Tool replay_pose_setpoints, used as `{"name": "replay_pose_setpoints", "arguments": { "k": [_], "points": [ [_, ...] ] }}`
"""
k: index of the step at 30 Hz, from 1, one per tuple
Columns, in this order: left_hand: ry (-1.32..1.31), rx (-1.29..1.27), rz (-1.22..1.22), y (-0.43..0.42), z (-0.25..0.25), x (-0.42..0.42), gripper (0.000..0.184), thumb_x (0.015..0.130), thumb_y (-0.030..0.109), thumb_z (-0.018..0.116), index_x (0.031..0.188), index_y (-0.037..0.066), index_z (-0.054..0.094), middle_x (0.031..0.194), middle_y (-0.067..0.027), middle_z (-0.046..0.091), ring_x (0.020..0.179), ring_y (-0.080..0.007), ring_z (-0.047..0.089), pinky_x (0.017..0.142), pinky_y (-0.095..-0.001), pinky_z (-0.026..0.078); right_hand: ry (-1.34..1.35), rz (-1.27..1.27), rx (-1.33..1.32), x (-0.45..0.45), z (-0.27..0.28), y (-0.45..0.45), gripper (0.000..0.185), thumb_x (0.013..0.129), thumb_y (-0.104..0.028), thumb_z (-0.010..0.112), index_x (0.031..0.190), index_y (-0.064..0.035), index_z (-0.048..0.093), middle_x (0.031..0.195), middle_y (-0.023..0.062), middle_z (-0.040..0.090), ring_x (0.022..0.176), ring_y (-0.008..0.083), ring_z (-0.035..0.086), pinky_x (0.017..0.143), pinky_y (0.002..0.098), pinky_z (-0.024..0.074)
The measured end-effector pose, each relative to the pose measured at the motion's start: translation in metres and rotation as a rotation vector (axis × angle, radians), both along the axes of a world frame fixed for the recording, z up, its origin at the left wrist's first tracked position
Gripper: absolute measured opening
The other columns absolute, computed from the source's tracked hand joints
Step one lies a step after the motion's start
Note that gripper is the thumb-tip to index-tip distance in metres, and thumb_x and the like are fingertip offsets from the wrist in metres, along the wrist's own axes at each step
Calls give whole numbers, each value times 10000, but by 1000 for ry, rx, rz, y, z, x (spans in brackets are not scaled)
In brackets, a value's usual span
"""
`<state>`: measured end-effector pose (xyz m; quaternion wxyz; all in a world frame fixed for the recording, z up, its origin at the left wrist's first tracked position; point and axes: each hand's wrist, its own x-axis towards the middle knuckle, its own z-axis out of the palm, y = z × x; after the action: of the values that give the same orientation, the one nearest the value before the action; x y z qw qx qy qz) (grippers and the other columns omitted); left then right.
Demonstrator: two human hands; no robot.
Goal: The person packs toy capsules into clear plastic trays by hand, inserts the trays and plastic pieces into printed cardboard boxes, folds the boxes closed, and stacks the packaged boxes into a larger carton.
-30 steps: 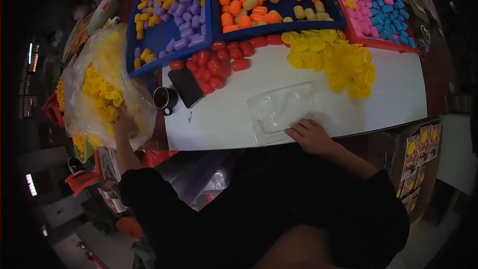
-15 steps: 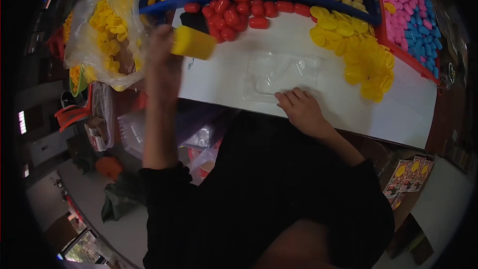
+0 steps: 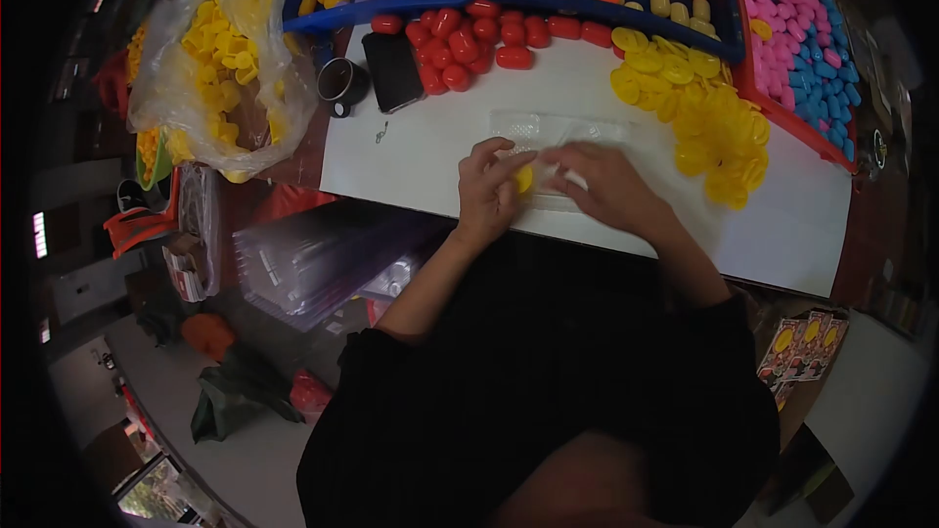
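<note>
Over the near part of the white table, my left hand (image 3: 489, 190) is closed on a yellow piece (image 3: 524, 178), mostly hidden by the fingers. My right hand (image 3: 608, 186) is just to its right, blurred, fingers bent toward the left hand; whether it grips anything cannot be made out. Beneath and behind both hands lies a clear plastic tray (image 3: 517, 126), partly covered by them. Round yellow pieces (image 3: 719, 132) are heaped to the right of the tray, and red capsules (image 3: 456, 47) are piled beyond it to the left.
Blue trays (image 3: 626, 18) of capsules and a red tray (image 3: 797, 119) with pink and blue ones line the far side. A black phone (image 3: 393, 71), a dark cup (image 3: 342, 83) and a plastic bag (image 3: 156, 88) of yellow pieces are at the left.
My left hand has come from the bag at the left to the clear tray, carrying the yellow piece. My right hand has lifted from the tray's edge toward it.
</note>
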<state>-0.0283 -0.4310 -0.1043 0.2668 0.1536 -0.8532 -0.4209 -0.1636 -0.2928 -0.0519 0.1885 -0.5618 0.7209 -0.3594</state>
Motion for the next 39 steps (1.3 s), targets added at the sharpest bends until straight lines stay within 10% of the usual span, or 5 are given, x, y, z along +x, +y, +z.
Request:
{"name": "replay_pose_setpoints", "arguments": {
  "k": [13,17,22,32,39],
  "points": [
    [164,-2,-69,-5,-18,-2,115,773,47,574,886,46,597,902,-105,620,845,-240,561,797,-333,359,627,114,-97,-81,-14,-149,216,790,-124,549,999,-69,538,1100,138,477,816,320,584,695,379,516],
    [131,58,-60,-7,-18,-4,108,783,35,559,887,40,589,904,-120,613,865,-269,553,831,-356,377,375,-394,-367,-136,46,-28,149,818,-175,571,891,-45,563,843,123,555,747,306,571,611,385,464],
    [98,114,-119,-12,-16,-6,93,799,63,546,884,42,576,906,-127,608,883,-281,549,919,-405,346,373,-1100,172,-274,48,118,284,778,-336,637,833,-57,637,776,142,641,670,300,617,620,378,483],
    [15,184,-91,-10,-14,-2,110,835,96,508,907,29,557,921,-141,601,918,-283,543,998,-453,287,565,-576,505,-387,-24,127,305,716,-227,696,926,-32,589,803,118,642,713,240,635,634,333,489],
    [6,215,-102,-13,-19,1,111,837,85,505,907,15,554,948,-157,588,974,-298,519,990,-428,305,175,-684,28,-249,51,120,228,769,-216,678,898,-38,617,816,101,637,770,221,622,674,321,486]
  ]
}}
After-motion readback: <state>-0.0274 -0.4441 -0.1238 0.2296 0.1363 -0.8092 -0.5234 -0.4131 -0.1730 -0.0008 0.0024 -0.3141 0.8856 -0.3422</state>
